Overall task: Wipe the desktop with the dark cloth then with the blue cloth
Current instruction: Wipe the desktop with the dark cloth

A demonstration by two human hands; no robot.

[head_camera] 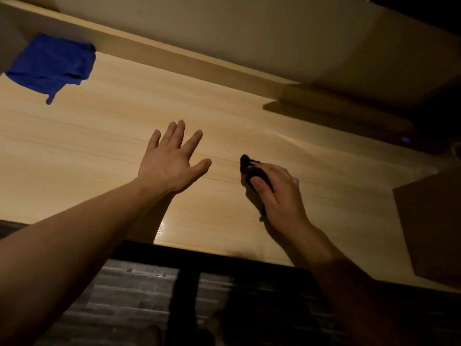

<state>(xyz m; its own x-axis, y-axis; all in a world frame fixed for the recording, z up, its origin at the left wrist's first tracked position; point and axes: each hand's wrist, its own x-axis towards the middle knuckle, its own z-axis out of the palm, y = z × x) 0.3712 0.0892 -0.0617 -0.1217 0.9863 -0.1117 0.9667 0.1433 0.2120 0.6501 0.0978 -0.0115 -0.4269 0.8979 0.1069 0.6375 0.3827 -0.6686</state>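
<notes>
Right hand (282, 196): it is pressing down on the worktop (112, 146), its fingers (262, 187) curling together and clamping the dark cloth (254, 171) against the wood.
Dark cloth: it is lying bunched under the right hand, one dark end sticking out just beyond the fingertips, the rest hidden beneath the palm.
Left hand (169, 163): it is reaching out with fingers (172, 133) spread apart and holding nothing; whether the palm is touching the wood cannot be told.
Blue cloth (52, 63): it is lying crumpled well beyond the left fingertips, off to their left, against the raised back edge, one corner trailing toward the person.
Cardboard box (434, 221): it is sitting to the right of the right fingers, near the front edge.
Worktop: pale wood grain is running across, beneath both hands.
</notes>
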